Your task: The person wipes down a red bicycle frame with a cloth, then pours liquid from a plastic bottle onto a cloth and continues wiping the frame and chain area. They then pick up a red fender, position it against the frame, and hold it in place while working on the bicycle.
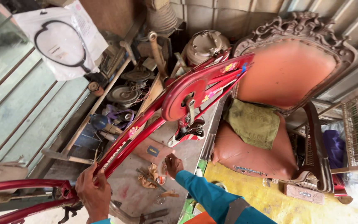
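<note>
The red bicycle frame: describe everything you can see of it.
The red bicycle frame looks like glossy painted metal, with flower stickers on its tubes. It lies tilted, running from the lower left up toward the chair. A round red chain guard sits near its middle, with a crank arm on it. A saddle with springs hangs beneath. The left hand grips the tubes near a joint at the lower left. The right hand is on the table below, not touching the frame.
</note>
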`<act>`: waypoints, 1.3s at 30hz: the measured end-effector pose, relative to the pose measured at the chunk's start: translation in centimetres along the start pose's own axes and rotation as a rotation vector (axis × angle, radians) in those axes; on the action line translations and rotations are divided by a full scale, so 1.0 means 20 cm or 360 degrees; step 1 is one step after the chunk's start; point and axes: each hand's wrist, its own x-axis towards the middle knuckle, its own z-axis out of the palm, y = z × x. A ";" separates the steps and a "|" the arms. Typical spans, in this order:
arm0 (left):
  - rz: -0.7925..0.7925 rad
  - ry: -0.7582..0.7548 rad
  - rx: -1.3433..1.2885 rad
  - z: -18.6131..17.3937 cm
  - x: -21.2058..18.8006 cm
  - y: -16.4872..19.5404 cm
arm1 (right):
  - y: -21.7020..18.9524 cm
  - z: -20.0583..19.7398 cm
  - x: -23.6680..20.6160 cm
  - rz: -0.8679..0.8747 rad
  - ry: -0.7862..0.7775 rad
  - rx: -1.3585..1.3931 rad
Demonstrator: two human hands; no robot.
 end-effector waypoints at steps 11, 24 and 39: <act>-0.0087 0.0030 0.0036 0.03 -0.02 -0.01 | -0.10 -0.07 -0.15 -0.0368 -0.0483 -0.0669; -0.0001 0.0133 -0.0028 -0.02 0.17 0.01 | -0.29 -0.22 -0.10 -0.0384 -0.0878 -0.0077; 0.0127 0.0432 -0.0207 0.15 0.35 -0.17 | -1.76 -0.52 -0.13 -0.1225 -0.0841 -0.0265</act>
